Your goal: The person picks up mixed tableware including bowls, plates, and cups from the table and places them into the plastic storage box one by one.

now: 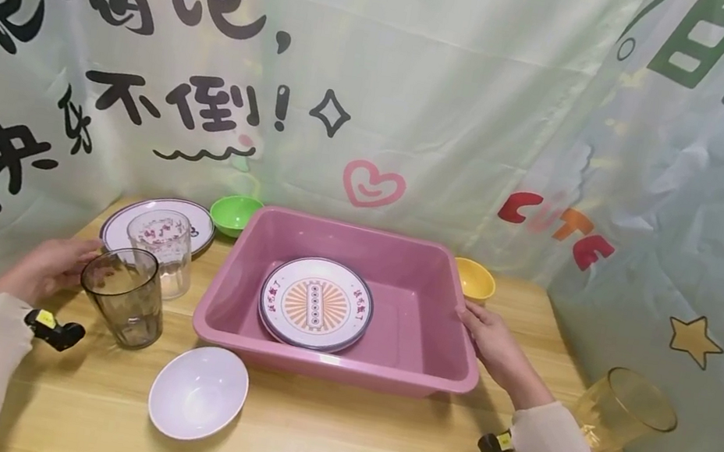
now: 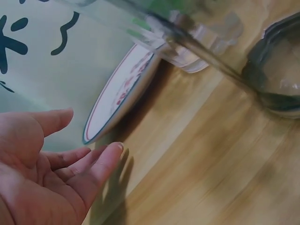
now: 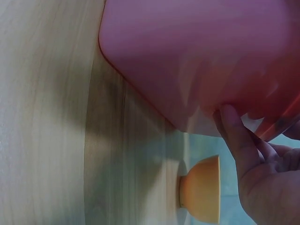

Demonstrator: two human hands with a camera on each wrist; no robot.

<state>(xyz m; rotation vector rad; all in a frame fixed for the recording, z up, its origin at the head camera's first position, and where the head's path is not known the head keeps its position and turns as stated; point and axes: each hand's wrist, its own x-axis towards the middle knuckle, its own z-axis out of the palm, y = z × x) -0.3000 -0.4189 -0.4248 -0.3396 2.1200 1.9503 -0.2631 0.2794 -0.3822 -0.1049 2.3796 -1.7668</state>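
Observation:
My left hand [image 1: 53,268] is spread loosely at the left, holding nothing. Its fingers [image 2: 105,161] are close to the rim of a white plate [image 2: 115,101] with a dark border. A grey see-through glass [image 1: 126,299] stands just right of this hand, and a clear glass with a red pattern [image 1: 174,267] is behind it. At the right end of a pink tub [image 1: 415,313], my right hand [image 1: 492,345] grips the rim, its fingers [image 3: 234,133] against the outer wall. Inside the tub lies a round white plate [image 1: 280,316] with an orange sunburst print.
A white bowl [image 1: 198,394] sits in front of the tub's left corner. A green bowl [image 1: 234,215] and a yellow bowl [image 1: 474,279] stand near the back at its two sides. An amber glass [image 1: 624,414] is at the right. Printed cloth [image 1: 425,94] hangs behind the wooden table.

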